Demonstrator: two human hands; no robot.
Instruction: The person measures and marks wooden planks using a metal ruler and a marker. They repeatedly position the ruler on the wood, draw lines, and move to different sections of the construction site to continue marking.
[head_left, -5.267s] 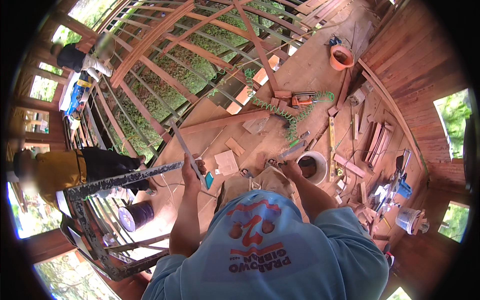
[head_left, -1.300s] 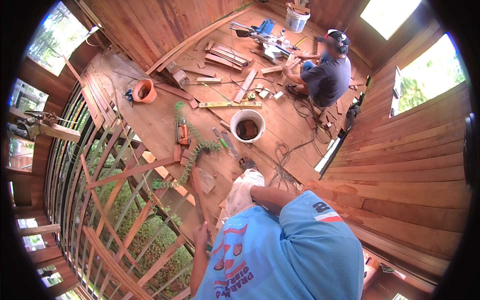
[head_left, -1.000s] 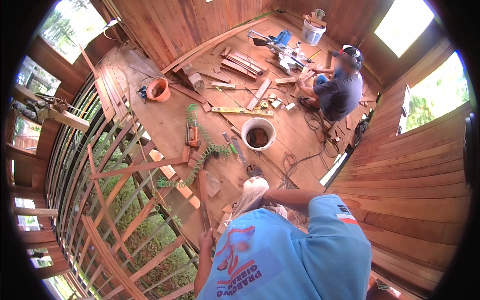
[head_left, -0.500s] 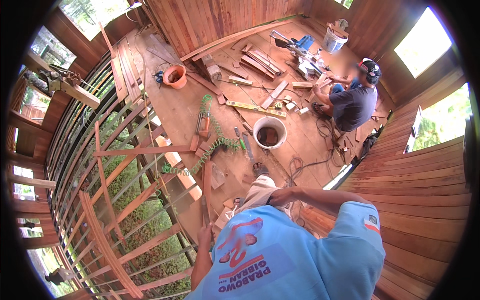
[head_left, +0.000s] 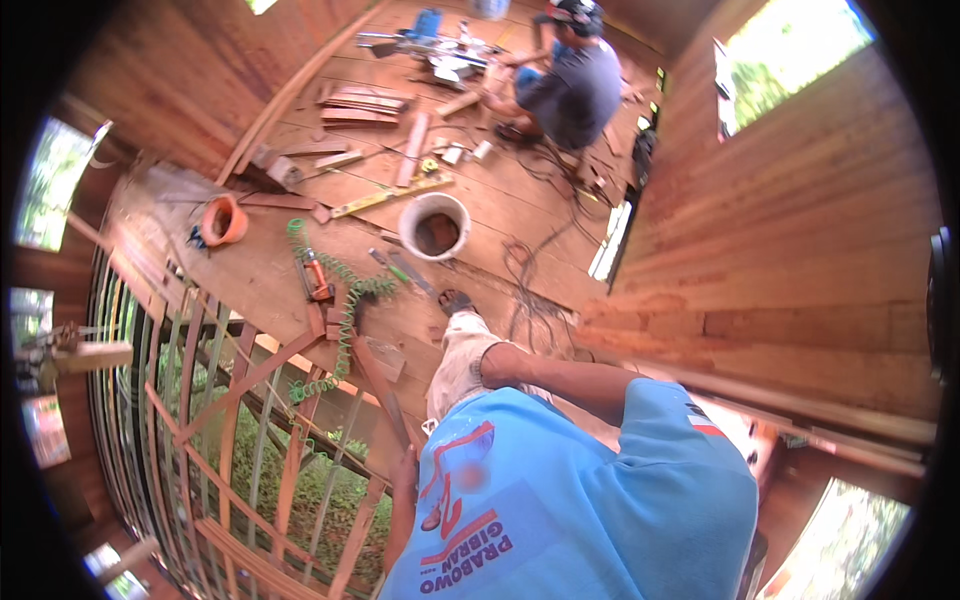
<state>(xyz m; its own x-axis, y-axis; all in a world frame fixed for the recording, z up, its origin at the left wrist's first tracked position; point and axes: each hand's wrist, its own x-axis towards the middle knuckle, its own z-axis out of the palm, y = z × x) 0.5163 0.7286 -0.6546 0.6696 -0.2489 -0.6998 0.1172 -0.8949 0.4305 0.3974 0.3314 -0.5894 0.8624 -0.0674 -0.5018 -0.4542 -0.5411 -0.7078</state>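
My right hand [head_left: 498, 366] rests against the side of my light trousers [head_left: 462, 372], its fingers hidden by cloth and blur. At the left edge of my blue shirt [head_left: 560, 480], my left hand [head_left: 405, 468] hangs low beside the near end of a long wooden strip [head_left: 382, 388]. Its fingers are too hidden to show whether it grips the strip. Ahead of my shoe [head_left: 456, 301] lie a hand saw [head_left: 418, 278] and a white bucket [head_left: 434, 228] with brownish contents. A coiled green hose [head_left: 345, 290] runs near an orange tool [head_left: 317, 276].
A person [head_left: 570, 85] in a dark shirt crouches near a saw machine [head_left: 450, 60]. A yellow spirit level [head_left: 390, 197], cut boards [head_left: 365, 105] and an orange bucket [head_left: 223, 220] lie about. Cables [head_left: 525, 270] cross the floor. Open joists [head_left: 235, 400] drop away at left.
My view has swung to the right, so the floor things have shifted left and turned. The right-hand wall fills more of the view. My right hand stays at my trousers.
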